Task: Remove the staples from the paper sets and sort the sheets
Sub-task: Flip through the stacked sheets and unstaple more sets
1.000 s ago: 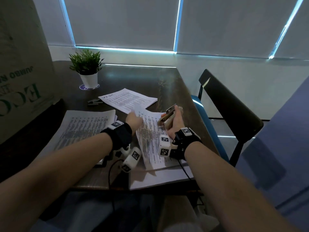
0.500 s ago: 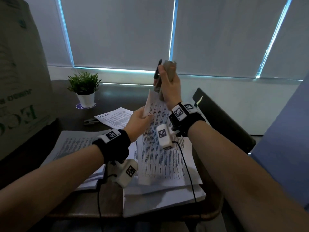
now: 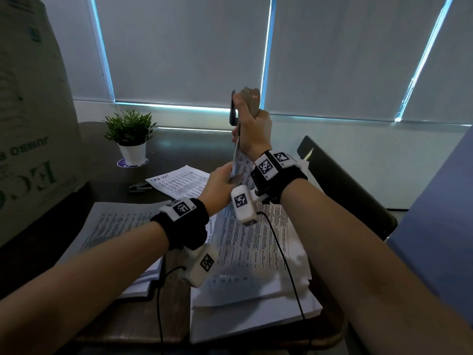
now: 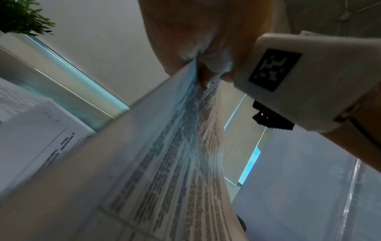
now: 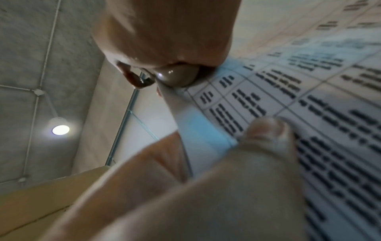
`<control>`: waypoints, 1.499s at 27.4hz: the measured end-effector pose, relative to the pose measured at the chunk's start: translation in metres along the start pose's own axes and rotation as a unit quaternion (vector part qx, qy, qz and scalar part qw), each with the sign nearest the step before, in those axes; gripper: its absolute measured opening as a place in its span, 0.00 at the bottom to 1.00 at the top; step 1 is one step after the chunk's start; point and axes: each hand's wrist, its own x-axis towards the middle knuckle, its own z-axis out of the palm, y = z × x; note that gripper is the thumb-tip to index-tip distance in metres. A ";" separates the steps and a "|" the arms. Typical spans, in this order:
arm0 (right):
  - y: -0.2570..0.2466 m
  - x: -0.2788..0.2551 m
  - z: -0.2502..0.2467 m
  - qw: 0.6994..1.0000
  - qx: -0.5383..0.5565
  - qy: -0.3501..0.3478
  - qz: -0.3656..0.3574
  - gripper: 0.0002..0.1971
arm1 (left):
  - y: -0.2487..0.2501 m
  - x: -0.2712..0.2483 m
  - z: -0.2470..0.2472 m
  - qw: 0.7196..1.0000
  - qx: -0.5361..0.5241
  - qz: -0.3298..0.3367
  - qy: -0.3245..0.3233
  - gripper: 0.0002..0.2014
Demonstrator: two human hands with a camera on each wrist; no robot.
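Observation:
My right hand (image 3: 252,129) is raised above the table and grips a beige and black staple remover (image 3: 247,103), which points down at the top corner of a printed paper set (image 3: 245,247). The set is lifted at its top and slopes down onto the piles below. My left hand (image 3: 220,181) pinches its left edge just under that corner. In the right wrist view the staple remover's tip (image 5: 177,76) touches the paper's corner, with the left thumb (image 5: 268,130) pressed on the sheet (image 5: 319,106). In the left wrist view the sheets (image 4: 175,154) run edge-on up into the left hand's fingers (image 4: 206,62).
A white paper pile (image 3: 250,311) lies under the set, another printed pile (image 3: 117,226) at the left. A loose sheet (image 3: 184,183) and a small black tool (image 3: 139,187) lie further back, near a potted plant (image 3: 131,149). Cardboard box (image 3: 33,149) left, chair (image 3: 340,185) right.
The paper set came up off the table in my left hand. My right hand rose with the staple remover and brought it to the set's top corner.

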 end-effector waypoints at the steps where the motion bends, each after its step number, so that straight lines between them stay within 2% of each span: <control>1: 0.001 0.001 0.000 1.000 0.001 0.010 0.006 0.23 | -0.003 -0.001 -0.001 0.999 -0.021 -0.011 -0.025 0.09; 3: 0.006 0.006 -0.005 0.998 0.039 0.048 0.018 0.20 | -0.020 -0.004 -0.007 0.988 -0.073 -0.090 -0.100 0.15; 4: 0.009 0.009 -0.010 0.995 0.074 0.071 0.017 0.18 | -0.032 -0.006 -0.012 0.982 -0.080 -0.135 -0.107 0.16; 6: 0.018 0.015 -0.019 0.985 0.121 0.125 0.015 0.13 | -0.064 -0.006 -0.028 0.974 -0.068 -0.217 -0.021 0.12; 8: 0.037 0.016 -0.027 0.974 0.134 0.172 0.054 0.14 | -0.090 0.003 -0.048 0.952 -0.101 -0.278 0.082 0.07; 9: 0.050 0.012 -0.029 0.970 0.139 0.177 0.095 0.16 | -0.099 0.011 -0.058 0.950 -0.079 -0.287 0.097 0.07; 11: 0.081 -0.001 -0.034 0.961 0.122 0.171 0.177 0.19 | -0.106 0.030 -0.079 0.929 0.012 -0.358 0.089 0.11; 13: 0.110 -0.018 -0.040 0.950 0.104 0.169 0.241 0.18 | -0.116 0.044 -0.089 0.914 0.217 -0.338 0.063 0.15; 14: 0.122 -0.025 -0.042 0.942 0.106 0.166 0.272 0.19 | -0.120 0.053 -0.093 0.910 0.257 -0.323 0.049 0.17; 17: 0.145 -0.039 -0.049 0.915 0.108 0.167 0.350 0.24 | -0.149 0.082 -0.097 0.914 0.231 -0.332 0.012 0.20; 18: 0.149 -0.041 -0.051 0.910 0.103 0.163 0.366 0.24 | -0.157 0.083 -0.095 0.920 0.199 -0.335 0.028 0.19; 20: 0.152 -0.044 -0.055 0.901 0.104 0.158 0.390 0.24 | -0.177 0.090 -0.099 0.913 0.129 -0.383 0.051 0.21; 22: 0.152 -0.048 -0.058 0.891 0.118 0.166 0.406 0.26 | -0.188 0.095 -0.105 0.891 0.209 -0.397 0.070 0.33; 23: 0.151 -0.052 -0.059 0.887 0.138 0.171 0.407 0.27 | -0.181 0.088 -0.102 0.881 0.256 -0.388 0.086 0.35; 24: 0.152 -0.055 -0.059 0.881 0.163 0.175 0.408 0.26 | -0.162 0.079 -0.094 0.886 0.318 -0.328 0.077 0.34; 25: 0.152 -0.060 -0.061 0.874 0.190 0.176 0.412 0.25 | -0.138 0.062 -0.081 0.910 0.341 -0.235 0.036 0.30; 26: 0.151 -0.065 -0.061 0.868 0.210 0.173 0.416 0.25 | -0.111 0.042 -0.068 0.930 0.334 -0.146 -0.050 0.25; 27: 0.150 -0.070 -0.061 0.865 0.225 0.170 0.416 0.25 | -0.084 0.021 -0.053 0.924 0.336 -0.081 -0.164 0.22; 29: 0.151 -0.075 -0.061 0.864 0.235 0.163 0.413 0.27 | -0.052 -0.019 -0.029 0.858 0.354 -0.023 -0.372 0.22; 30: 0.153 -0.078 -0.062 0.865 0.233 0.159 0.416 0.28 | -0.044 -0.039 -0.019 0.819 0.371 -0.017 -0.437 0.26; 31: 0.154 -0.080 -0.064 0.865 0.232 0.155 0.417 0.27 | -0.043 -0.055 -0.014 0.790 0.387 -0.019 -0.475 0.33; 33: 0.154 -0.085 -0.069 0.870 0.227 0.146 0.413 0.27 | -0.042 -0.079 -0.009 0.762 0.412 -0.029 -0.499 0.51; 34: 0.155 -0.087 -0.073 0.874 0.223 0.139 0.408 0.27 | -0.043 -0.087 -0.006 0.752 0.426 -0.026 -0.502 0.56; 36: 0.155 -0.092 -0.078 0.882 0.224 0.122 0.397 0.28 | -0.044 -0.095 -0.004 0.746 0.443 -0.005 -0.497 0.56; 39: 0.160 -0.095 -0.083 0.887 0.236 0.106 0.383 0.28 | -0.040 -0.095 -0.005 0.767 0.411 0.012 -0.492 0.48; 41: 0.162 -0.096 -0.085 0.889 0.232 0.086 0.386 0.29 | -0.038 -0.095 -0.008 0.774 0.389 0.013 -0.500 0.47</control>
